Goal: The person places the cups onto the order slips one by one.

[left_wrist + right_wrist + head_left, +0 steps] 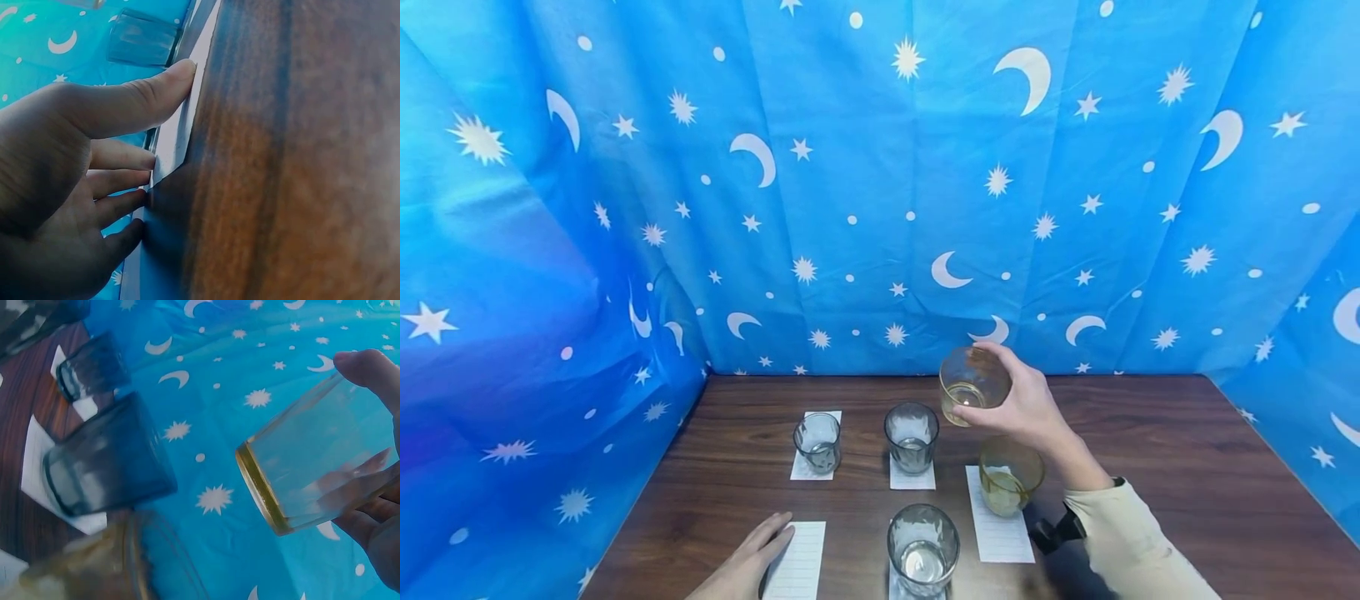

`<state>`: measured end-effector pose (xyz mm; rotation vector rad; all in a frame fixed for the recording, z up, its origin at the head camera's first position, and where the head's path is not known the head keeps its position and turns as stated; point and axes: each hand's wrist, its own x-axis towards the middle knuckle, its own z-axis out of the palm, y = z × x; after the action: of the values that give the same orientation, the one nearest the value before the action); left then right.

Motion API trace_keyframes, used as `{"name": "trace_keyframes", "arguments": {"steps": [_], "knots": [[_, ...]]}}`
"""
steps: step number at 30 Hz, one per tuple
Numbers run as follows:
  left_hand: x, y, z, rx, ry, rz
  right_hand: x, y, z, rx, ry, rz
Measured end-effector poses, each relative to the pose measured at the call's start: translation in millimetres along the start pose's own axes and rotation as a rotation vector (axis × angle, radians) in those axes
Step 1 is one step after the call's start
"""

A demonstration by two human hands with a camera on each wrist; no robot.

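My right hand (1028, 404) holds a yellowish clear glass tumbler (962, 375) in the air above the far part of the table. In the right wrist view the thumb and fingers wrap the sides of this tumbler (294, 462), which is tilted. Below it, a second yellowish tumbler (1011, 471) stands on a white lined paper slip (1006, 543). Near the front left, my left hand (748, 557) rests with relaxed fingers at another lined slip (799, 554). The left wrist view shows the left thumb against that slip's edge (177, 140).
Grey glass tumblers stand on slips: one at back left (817, 442), one at back middle (912, 437) and one at front middle (922, 546). A blue curtain (865, 167) with moons and stars rises behind the wooden table (1165, 467) and along its sides.
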<state>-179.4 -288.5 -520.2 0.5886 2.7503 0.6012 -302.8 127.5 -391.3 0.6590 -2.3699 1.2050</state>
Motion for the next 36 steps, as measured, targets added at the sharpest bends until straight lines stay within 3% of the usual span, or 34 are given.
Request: {"name": "trace_keyframes", "arguments": {"steps": [17,29,36], "knots": [[-1.8,3.3,-2.2,-0.002,-0.018,-0.064,-0.7,-29.6,17.2,0.159,-0.063,-0.112],[-0.1,2.6,-1.6,-0.017,-0.03,-0.059,-5.0,-50.3,45.3,0.281,-0.152,-0.206],[-1.2,1.9,-2.3,0.002,-0.008,-0.023,-8.3,-60.7,55.9,0.284,-0.173,-0.216]]}}
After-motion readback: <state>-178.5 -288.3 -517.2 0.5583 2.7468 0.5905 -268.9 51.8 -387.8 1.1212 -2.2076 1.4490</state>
